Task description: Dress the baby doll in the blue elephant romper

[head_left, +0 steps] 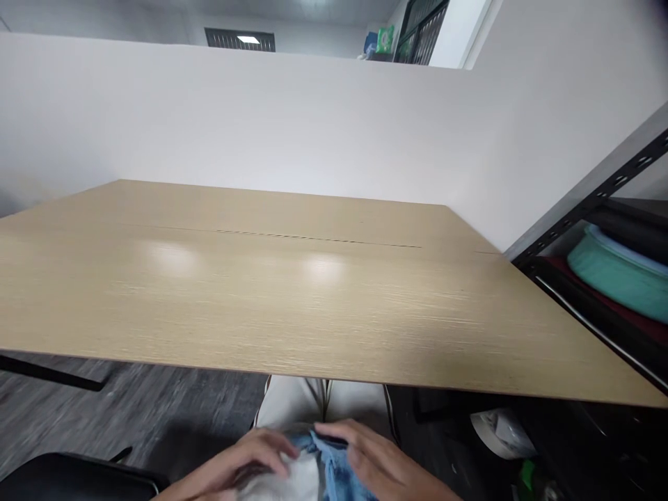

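Observation:
Low in the view, over my lap, lie a blue denim cloth (339,467) and a white cloth (297,481), side by side. My left hand (250,456) rests on the white cloth with its fingers bent around it; its thumb is mostly out of sight. At the upper edge of the denim, my right hand (383,459) has curled fingers gripping the fabric. The fabrics run off the bottom of the picture, so I cannot make out whether they are one garment or two.
A wooden table (292,299) spans the view ahead, its front edge above my knees. Behind it stands a white partition (261,118). On the right is a black metal shelf (589,198) with folded green fabric (621,275). A black chair (78,476) stands lower left.

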A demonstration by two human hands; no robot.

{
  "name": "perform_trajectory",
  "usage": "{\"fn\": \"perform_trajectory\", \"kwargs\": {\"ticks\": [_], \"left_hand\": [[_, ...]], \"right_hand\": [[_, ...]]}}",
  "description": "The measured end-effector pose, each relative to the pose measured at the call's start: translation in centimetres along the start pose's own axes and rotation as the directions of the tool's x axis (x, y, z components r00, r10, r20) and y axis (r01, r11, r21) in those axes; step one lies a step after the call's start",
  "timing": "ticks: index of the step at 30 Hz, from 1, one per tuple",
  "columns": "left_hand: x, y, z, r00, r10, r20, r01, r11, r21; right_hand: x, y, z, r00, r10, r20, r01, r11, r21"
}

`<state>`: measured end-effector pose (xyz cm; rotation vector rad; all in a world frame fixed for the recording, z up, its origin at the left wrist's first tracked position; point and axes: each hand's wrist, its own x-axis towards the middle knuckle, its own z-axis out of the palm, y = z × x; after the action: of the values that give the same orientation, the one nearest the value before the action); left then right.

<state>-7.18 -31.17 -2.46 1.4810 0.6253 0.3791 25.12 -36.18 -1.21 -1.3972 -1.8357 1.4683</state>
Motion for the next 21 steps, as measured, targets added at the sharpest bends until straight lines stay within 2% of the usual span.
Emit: {"fn": "perform_trajectory", "kwargs": {"ticks": [2,5,8,12,15,18,21], "left_hand": [[0.3,-0.3,0.1,0.983,-0.096,-0.155,0.113,0.989,0.100],[0.9,-1.3,0.4,0.891,-0.240,-0.386,0.353,0.900,0.257],[1.3,-2.0,0.8,0.835,-0.339,-0.434,0.504,0.788,0.354],[1.1,-1.6,0.7,0.788,-0.440,-0.431,0.612,0.641,0.464],[0.9,-1.2,0.8,0.783,-0.445,-0.433,0.620,0.611,0.492],[0.9,-1.1,1.7,0.821,-0.366,-0.439,0.558,0.678,0.478],[1.2,-1.2,2.5,0.851,-0.268,-0.451,0.479,0.750,0.456]], "right_hand": [[2.4,-0.6,0.2,0.990,0.109,0.088,-0.108,0.994,-0.022],[6.6,-0.1,0.9,0.969,0.141,0.204,-0.139,0.990,-0.023],[10.4,1.3,2.2,0.930,0.180,0.321,-0.145,0.981,-0.129],[13.3,1.7,4.0,0.893,0.260,0.367,-0.169,0.950,-0.261],[14.4,1.6,5.0,0.901,0.298,0.317,-0.222,0.941,-0.254],[15.1,2.4,5.5,0.916,0.324,0.236,-0.264,0.931,-0.252],[15.4,3.7,5.4,0.916,0.342,0.210,-0.291,0.927,-0.237]]}}
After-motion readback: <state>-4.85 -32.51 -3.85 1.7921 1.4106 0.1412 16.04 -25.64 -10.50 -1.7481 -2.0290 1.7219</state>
